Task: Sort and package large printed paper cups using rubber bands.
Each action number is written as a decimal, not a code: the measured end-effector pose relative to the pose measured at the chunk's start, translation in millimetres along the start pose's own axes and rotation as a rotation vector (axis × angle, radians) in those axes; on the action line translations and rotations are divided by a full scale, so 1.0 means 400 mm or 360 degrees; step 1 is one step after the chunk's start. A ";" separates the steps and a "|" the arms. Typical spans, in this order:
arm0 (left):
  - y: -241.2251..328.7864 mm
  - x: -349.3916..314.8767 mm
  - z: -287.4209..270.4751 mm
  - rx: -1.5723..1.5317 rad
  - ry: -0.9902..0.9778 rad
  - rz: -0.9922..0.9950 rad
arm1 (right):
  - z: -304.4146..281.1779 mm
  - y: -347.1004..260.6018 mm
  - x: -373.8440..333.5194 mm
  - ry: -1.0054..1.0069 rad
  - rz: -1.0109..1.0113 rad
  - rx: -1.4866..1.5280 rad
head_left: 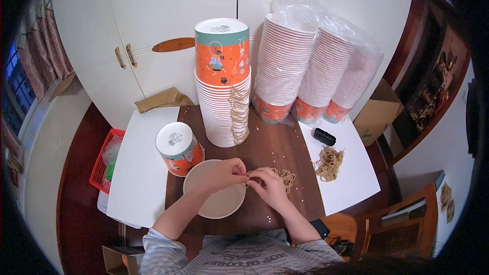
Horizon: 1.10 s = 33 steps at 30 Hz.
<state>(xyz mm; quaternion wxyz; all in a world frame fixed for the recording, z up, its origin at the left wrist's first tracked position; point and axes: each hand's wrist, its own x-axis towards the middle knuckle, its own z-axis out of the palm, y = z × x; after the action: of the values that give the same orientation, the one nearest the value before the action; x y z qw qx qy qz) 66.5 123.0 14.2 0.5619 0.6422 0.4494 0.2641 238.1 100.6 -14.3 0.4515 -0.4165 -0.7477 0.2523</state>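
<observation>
Over the rim of an upright white paper bucket (205, 209) at the table's near edge, my left hand (224, 175) and my right hand (269, 187) meet with fingertips pinched together. A thin tan cord (248, 186) shows between them at the bucket's right rim; its end is hidden by my fingers. Beside my right hand lies a small heap of tan cords (286, 177), partly covered by it. Left of the open bucket stands an orange printed bucket (179, 160), bottom up. Behind is a tall stack of upturned buckets (219, 107) with cord loops hanging down its right side.
Several tall stacks of buckets in clear plastic (310, 66) stand at the back right. On the table's white right part lie a black object (324, 136) and another cord heap (328, 164). A red crate (99, 165) sits at left, a wooden chair (402, 229) at right.
</observation>
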 end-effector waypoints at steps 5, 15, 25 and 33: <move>-0.019 0.006 -0.001 -0.0161 0.0071 -0.0013 | 0.022 0.010 -0.002 0.0029 -0.0081 -0.0041; 0.008 -0.016 -0.008 0.0502 0.0287 0.0043 | 0.035 0.051 -0.007 0.0031 0.0104 0.0146; -0.020 -0.015 -0.009 0.0984 0.0166 0.0144 | 0.055 0.088 -0.016 0.0008 0.0242 0.0481; 0.011 -0.022 0.002 0.1170 0.0236 0.0182 | 0.054 0.095 -0.019 0.0012 0.0297 0.0572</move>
<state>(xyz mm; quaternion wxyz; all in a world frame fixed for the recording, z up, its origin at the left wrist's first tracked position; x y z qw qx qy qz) 64.6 115.1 19.5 0.2442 0.8041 0.5173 0.1619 235.9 114.0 -56.5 0.4961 -0.3977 -0.6470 0.4208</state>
